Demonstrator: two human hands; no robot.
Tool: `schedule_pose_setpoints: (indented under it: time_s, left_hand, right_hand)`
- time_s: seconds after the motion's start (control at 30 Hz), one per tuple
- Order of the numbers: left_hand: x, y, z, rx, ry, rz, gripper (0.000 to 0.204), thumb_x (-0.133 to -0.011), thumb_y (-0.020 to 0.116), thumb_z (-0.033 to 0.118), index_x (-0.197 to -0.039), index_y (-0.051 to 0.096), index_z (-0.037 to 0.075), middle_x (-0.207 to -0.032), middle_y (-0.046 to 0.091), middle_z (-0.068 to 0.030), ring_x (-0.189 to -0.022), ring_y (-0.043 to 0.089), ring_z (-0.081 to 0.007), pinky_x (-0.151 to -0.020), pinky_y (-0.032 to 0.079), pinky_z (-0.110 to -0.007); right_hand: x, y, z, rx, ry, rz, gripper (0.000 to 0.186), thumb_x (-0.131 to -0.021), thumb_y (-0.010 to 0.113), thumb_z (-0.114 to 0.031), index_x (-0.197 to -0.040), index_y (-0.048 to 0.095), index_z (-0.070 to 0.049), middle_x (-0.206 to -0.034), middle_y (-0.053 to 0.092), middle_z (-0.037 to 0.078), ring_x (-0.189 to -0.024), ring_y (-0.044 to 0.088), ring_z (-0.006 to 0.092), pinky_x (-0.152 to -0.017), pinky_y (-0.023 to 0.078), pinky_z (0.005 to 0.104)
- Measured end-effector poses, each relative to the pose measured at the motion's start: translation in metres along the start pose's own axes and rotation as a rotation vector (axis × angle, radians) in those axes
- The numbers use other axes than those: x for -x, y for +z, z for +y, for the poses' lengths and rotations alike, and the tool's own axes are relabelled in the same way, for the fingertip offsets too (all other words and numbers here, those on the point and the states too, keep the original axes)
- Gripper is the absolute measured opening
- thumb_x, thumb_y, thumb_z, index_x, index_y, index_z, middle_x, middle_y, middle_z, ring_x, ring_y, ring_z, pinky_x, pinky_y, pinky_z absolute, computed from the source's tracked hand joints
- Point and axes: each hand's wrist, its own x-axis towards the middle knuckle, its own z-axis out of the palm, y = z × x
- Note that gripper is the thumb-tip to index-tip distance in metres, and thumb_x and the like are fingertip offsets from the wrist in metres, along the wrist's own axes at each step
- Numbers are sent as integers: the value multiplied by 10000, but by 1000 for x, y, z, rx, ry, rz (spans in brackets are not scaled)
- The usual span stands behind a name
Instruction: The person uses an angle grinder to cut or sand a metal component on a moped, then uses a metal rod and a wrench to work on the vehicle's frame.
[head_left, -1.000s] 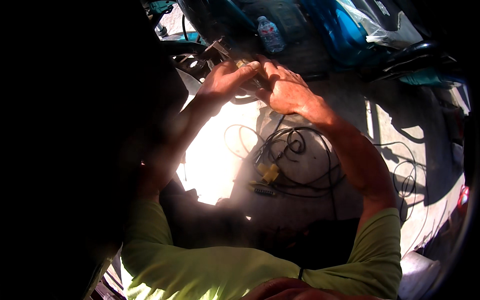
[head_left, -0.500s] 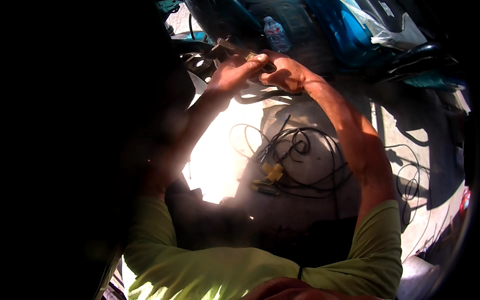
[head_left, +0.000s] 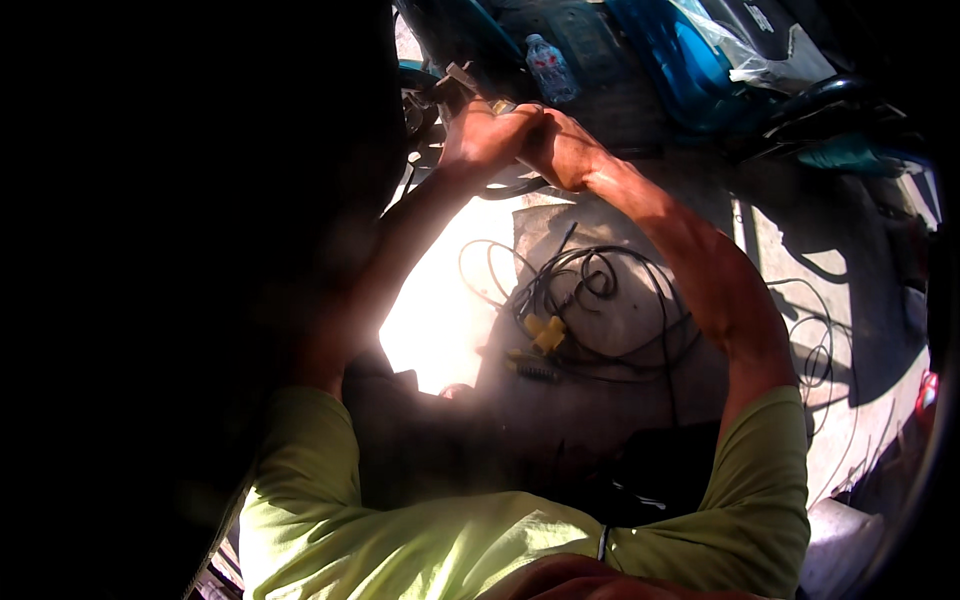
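Observation:
My two hands meet at the top centre, arms stretched far out in front of me. My left hand (head_left: 488, 138) is closed, its back and thumb side toward me. Pressed against it is my right hand (head_left: 562, 150), also closed, with its fingers mostly hidden. A small brass-coloured piece (head_left: 503, 106) shows at the top of the left hand. Just beyond the left knuckles a flat, tan-grey end of something (head_left: 461, 74) sticks up. Whether these belong to one object is unclear. Dark metal parts (head_left: 424, 110) lie beside the left hand.
A clear plastic bottle (head_left: 551, 68) stands beyond my hands. Blue panels (head_left: 672, 65) with plastic sheeting (head_left: 790, 62) fill the far right. Below my arms, dark cable (head_left: 600, 285) lies coiled on the floor beside a yellow piece (head_left: 545, 334). Deep shadow hides the left side.
My left hand has turned over and closed further, covering most of the brass-coloured piece with the dark end. Both hands have come closer together, and the left has shifted slightly right.

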Motion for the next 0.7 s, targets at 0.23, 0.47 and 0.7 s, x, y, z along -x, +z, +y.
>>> schedule_pose_setpoints:
  time_s: [0.23,0.47,0.7]
  left_hand:
    - [21,-10,6,210,-20,-122,476,-879,700,307,-1138,613,-82,-1027,675,-151,-935,673,-208,-755,550,-312]
    - [25,-15,5,378,45,-103,506,-879,728,267,-1197,563,-91,-1117,655,-168,-1021,663,-244,-892,537,-353]
    - [8,-13,-8,224,107,-177,455,-936,684,358,-1148,633,-41,-1068,677,-150,-985,676,-221,-848,561,-338]
  right_hand:
    - [31,-4,-42,-61,310,-30,400,-982,567,-248,-1331,528,-58,-1255,622,208,-1130,634,343,-985,489,430]
    - [14,11,-20,-27,315,67,457,-916,613,-194,-1341,529,-50,-1265,626,216,-1168,628,337,-1020,480,432]
    - [6,-8,-10,303,104,-180,390,-947,565,-276,-1284,599,-82,-1246,641,179,-1142,632,335,-980,502,437]
